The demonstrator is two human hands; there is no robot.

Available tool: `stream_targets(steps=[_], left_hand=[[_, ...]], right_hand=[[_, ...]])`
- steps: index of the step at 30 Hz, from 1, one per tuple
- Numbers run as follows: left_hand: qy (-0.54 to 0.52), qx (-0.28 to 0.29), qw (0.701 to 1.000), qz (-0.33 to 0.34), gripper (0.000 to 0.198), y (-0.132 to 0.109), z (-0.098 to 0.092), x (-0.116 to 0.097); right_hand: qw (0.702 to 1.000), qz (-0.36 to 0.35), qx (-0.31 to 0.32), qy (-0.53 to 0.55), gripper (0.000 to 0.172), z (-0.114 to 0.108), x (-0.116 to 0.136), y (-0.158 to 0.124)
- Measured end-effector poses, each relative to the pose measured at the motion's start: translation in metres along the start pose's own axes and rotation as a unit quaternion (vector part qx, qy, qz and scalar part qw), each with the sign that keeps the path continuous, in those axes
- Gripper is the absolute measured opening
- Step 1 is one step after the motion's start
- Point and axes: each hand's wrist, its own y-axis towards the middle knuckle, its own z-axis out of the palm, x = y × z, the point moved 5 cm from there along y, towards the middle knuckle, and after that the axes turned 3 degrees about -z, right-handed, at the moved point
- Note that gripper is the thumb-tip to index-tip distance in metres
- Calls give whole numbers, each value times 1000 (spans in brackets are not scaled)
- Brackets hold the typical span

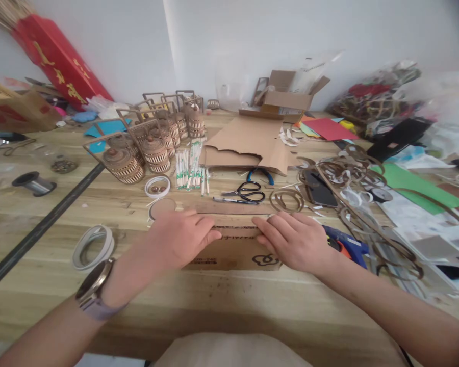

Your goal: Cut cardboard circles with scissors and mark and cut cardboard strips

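A brown cardboard piece (235, 250) with printed marks lies flat on the wooden table (214, 300) in front of me. My left hand (179, 239) lies palm down on its left part, fingers stretched toward the middle. My right hand (296, 242) presses flat on its right part, fingers pointing left. The fingertips of both hands nearly meet along a fold line in the cardboard. A watch (94, 283) sits on my left wrist.
Black scissors (247, 193) lie just behind the cardboard. More torn cardboard (248, 142), wooden lantern models (149, 148), tape rolls (94, 244), a blue glue gun (346, 247), a phone (321, 191), laser-cut wooden rings (286, 200) and coloured paper (413, 186) crowd the table.
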Motion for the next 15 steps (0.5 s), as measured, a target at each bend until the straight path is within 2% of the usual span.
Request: stream_targets(steps=[3, 6, 8, 11, 15], left_hand=[[13, -26, 999, 21, 51, -9, -13, -9], [43, -67, 996, 26, 39, -20, -26, -20], [67, -88, 993, 39, 32, -28, -25, -30], [95, -72, 991, 53, 36, -37, 2, -41], [45, -8, 996, 72, 29, -45, 69, -50]], right_hand=[[1000, 15, 6, 26, 34, -13, 0, 6], [998, 33, -7, 47, 24, -28, 0, 5], [998, 24, -25, 48, 22, -32, 5, -1], [998, -5, -32, 57, 21, -16, 26, -16], [994, -10, -10, 104, 20, 26, 62, -40]])
